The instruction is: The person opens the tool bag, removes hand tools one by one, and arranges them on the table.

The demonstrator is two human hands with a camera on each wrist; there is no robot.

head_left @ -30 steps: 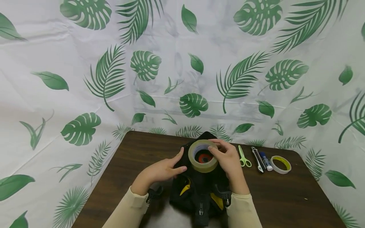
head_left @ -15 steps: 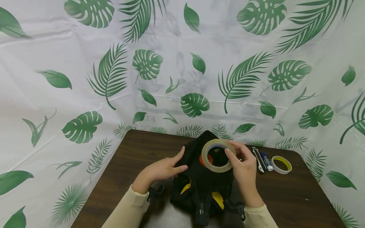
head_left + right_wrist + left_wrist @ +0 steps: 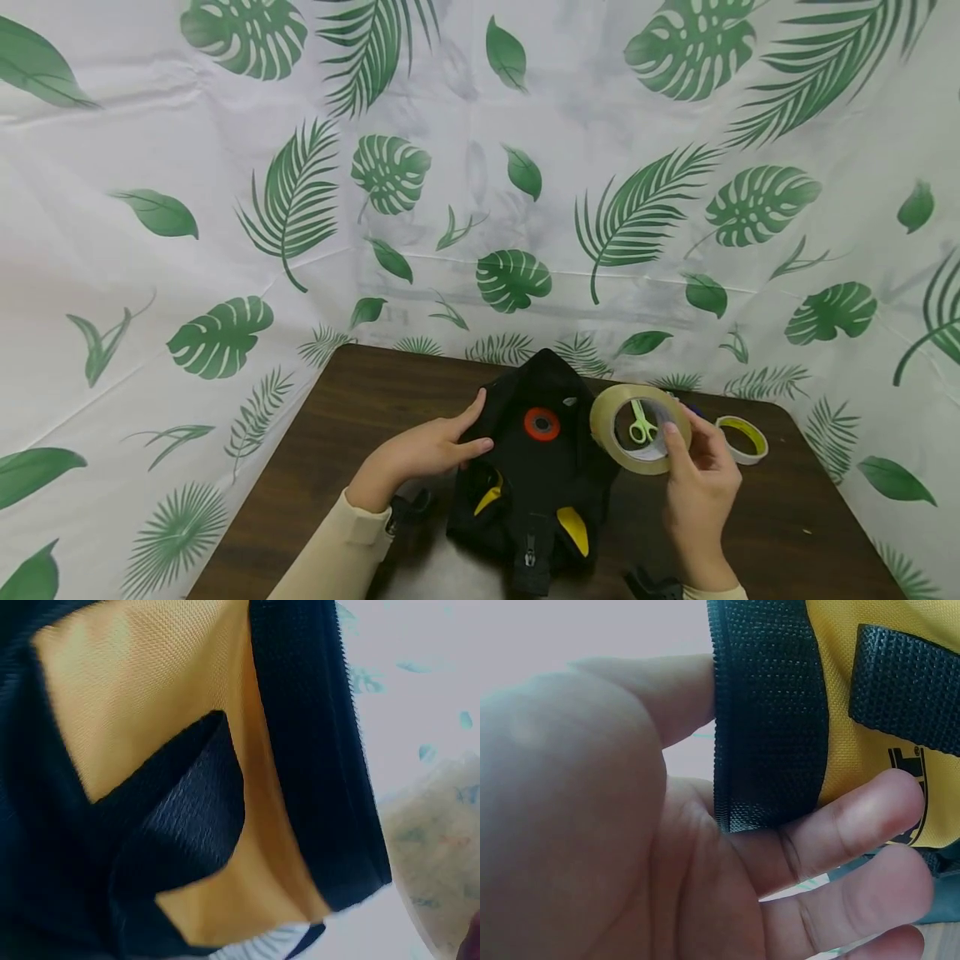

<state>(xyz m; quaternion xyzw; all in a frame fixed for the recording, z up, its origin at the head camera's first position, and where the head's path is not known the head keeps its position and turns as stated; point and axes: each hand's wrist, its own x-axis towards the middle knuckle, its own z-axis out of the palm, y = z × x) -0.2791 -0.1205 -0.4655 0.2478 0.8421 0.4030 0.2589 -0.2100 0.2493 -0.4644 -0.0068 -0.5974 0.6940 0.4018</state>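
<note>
A black and yellow zippered bag (image 3: 517,492) stands on the table with its top gaping. Inside it shows a red ring (image 3: 542,424) with a dark centre. My left hand (image 3: 420,457) grips the bag's left edge; in the left wrist view its fingers (image 3: 855,825) lie along the yellow side while the thumb goes behind the zippered rim (image 3: 769,712). To the right of the bag, my right hand (image 3: 701,500) pinches a wide roll of clear tan packing tape (image 3: 602,421) by its right side, thumb in the core. The roll's edge also shows in the right wrist view.
Green scissors (image 3: 640,423) on the table show through the tape's core. Farther right lies a white tape roll with a yellow core (image 3: 738,457). The right hand mostly hides a blue item beside it. A leaf-print sheet (image 3: 442,283) hangs behind the table (image 3: 375,383).
My right hand has carried the packing tape from over the bag's opening to the right, beyond its side. The red ring in the bag has come into full view. My left hand stays put.
</note>
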